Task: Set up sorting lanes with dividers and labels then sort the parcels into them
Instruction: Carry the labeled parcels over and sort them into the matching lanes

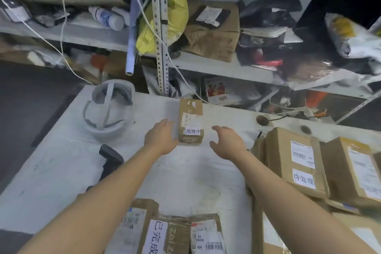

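On the table point(61, 171), one small box point(190, 109) lies near the far edge at 12 o'clock, with a label point(193, 131) reading 处理中 on its near end. The left hand point(161, 140) lies against the box's 8 o'clock side, fingers straight and together, gripping nothing. The right hand point(226, 143) hangs at the box's 4 o'clock, apart from it, with fingers spread, loosely bent and empty. At 3 o'clock two boxes top a pile: one point(288, 150) bears a 待处理 label point(304, 178), and the other point(350, 169) is just beside it. More boxes lie beneath them, too hidden to count. At 6 o'clock are at least two parcels point(132, 225), one carrying a 已完成 label point(157, 235). That makes three labels in all. One helmet point(109, 109) sits at 10 o'clock and one scanner point(111, 159) at 9 o'clock.
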